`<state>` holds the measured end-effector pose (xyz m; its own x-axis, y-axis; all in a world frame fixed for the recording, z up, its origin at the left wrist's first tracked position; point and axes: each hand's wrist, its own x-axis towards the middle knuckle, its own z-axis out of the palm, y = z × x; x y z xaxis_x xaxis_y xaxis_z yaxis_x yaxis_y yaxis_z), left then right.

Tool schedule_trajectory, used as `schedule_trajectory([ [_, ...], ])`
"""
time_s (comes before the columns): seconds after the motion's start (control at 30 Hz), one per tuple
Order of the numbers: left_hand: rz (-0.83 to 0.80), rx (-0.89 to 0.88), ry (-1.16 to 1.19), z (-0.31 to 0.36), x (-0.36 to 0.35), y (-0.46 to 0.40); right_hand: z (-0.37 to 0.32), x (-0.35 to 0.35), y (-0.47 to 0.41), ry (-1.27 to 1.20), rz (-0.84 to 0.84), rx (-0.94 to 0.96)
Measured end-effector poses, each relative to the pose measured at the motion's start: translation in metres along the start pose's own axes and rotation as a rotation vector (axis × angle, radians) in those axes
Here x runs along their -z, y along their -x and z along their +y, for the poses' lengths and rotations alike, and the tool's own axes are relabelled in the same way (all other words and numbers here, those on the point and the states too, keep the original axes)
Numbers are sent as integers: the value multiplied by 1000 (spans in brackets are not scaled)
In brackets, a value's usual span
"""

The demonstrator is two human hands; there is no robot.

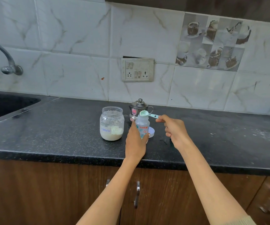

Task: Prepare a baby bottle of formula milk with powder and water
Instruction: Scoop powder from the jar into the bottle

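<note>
Two bare hands work at one speckled black stone counter (pixel 50 127). The left hand (pixel 135 142) wraps one translucent plastic baby bottle (pixel 142 125) standing upright; the right hand (pixel 174 129) pinches one mint plastic scoop (pixel 144 113) at its mouth. Beside it stands one open glass formula jar (pixel 112 123); behind, one lidded steel pot (pixel 139 108).

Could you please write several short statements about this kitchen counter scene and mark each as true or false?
1. The left hand grips the clear plastic baby bottle. True.
2. The right hand holds the pale green plastic measuring scoop over the glass formula jar. False: the scoop is at the bottle's open mouth.
3. The glass jar is full of powder to its brim. False: powder fills only its lower part.
4. The small steel lidded kettle stands behind the bottle. True.
5. The white round lid sits on the jar. False: it lies on the black granite counter beside the bottle.
</note>
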<state>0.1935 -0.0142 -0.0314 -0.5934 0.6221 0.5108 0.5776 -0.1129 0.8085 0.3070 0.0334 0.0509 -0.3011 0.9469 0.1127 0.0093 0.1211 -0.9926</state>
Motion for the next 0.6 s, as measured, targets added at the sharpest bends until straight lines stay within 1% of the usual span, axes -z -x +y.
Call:
schedule_trajectory([
  [0.13, 3, -14, -1, 1, 2, 1, 1, 2, -4, -104, -37, -49],
  [0.3, 9, 4, 0, 2, 2, 1, 0, 4, -7, -149, -52, -73],
  [0.43, 11, 22, -3, 4, 3, 1, -3, 3, -8, -150, -61, -67],
  [0.6, 24, 99, 29, 6, 5, 2, -25, -11, -16, -98, -81, -47],
])
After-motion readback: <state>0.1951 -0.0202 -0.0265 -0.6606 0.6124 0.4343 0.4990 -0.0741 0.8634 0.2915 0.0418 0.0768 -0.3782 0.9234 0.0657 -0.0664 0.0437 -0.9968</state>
